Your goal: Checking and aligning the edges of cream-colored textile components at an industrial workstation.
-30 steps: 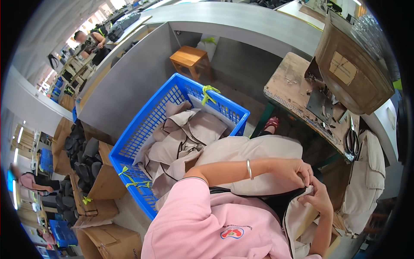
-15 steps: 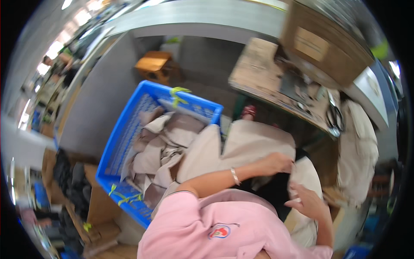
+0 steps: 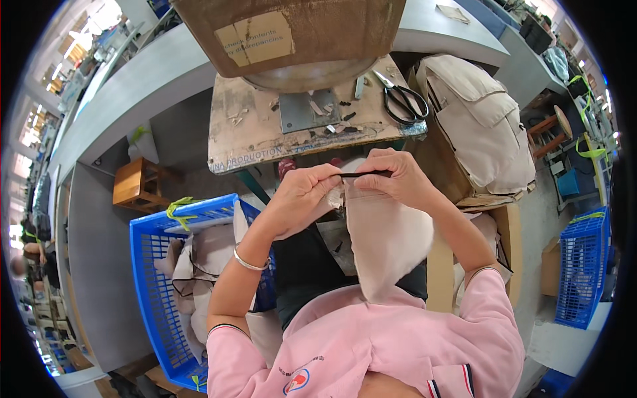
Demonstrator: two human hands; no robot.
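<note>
In front of my lap I hold up a beige fabric piece (image 3: 385, 232) with a narrow black strip (image 3: 361, 174) along its top edge. My left hand (image 3: 306, 192) pinches the strip's left end between thumb and fingers. At the other end, my right hand (image 3: 393, 174) grips the strip and fabric, thumb along the edge. The cloth hangs down toward my shirt. More pale fabric shows behind and under my left hand; whether it joins this piece I cannot tell.
Beyond my hands is a worn wooden table (image 3: 239, 126) with black scissors (image 3: 401, 103), a grey metal plate (image 3: 308, 111), scraps and a large cardboard box (image 3: 345, 30). A blue crate (image 3: 142, 265) of fabric pieces stands left. A beige backpack (image 3: 471, 119) lies right, and a wooden stool (image 3: 136, 182) stands far left.
My view has swung right toward the table. Both hands have come together in front of me, raising the fabric from my right side, its black-edged strip now between them.
</note>
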